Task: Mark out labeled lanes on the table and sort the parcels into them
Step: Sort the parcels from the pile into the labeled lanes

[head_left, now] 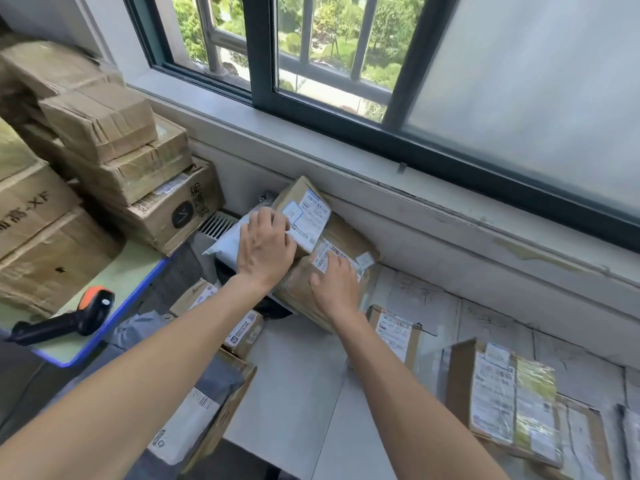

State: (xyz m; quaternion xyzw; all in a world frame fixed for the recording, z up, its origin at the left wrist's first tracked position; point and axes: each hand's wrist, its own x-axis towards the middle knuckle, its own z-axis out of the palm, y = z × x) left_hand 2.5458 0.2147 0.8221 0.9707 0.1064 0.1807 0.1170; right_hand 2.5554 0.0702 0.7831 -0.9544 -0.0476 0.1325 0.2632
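Cardboard parcels sit piled against the wall under the window (346,64), at the far end of the white table (294,368). We note the left hand (265,247) lying flat on the small upper parcel (306,216), fingers spread and fairly straight across its white label, holding nothing closed. The right hand (334,285) rests on the larger tape-wrapped parcel (346,242) just below it, fingertips on the barcode label, thumb out to the side, fingers only lightly bent. The two parcels touch. A grey mailer bag (225,237) lies partly under the left hand. Paper sheets with handwriting (415,294) lie along the wall to the right; we cannot read them. Near them rest a flat labeled box (394,330) and a taped box (502,396). On the green desk (131,271) at left lies an orange-and-black scanner (69,317), beside stacked cartons (104,133).
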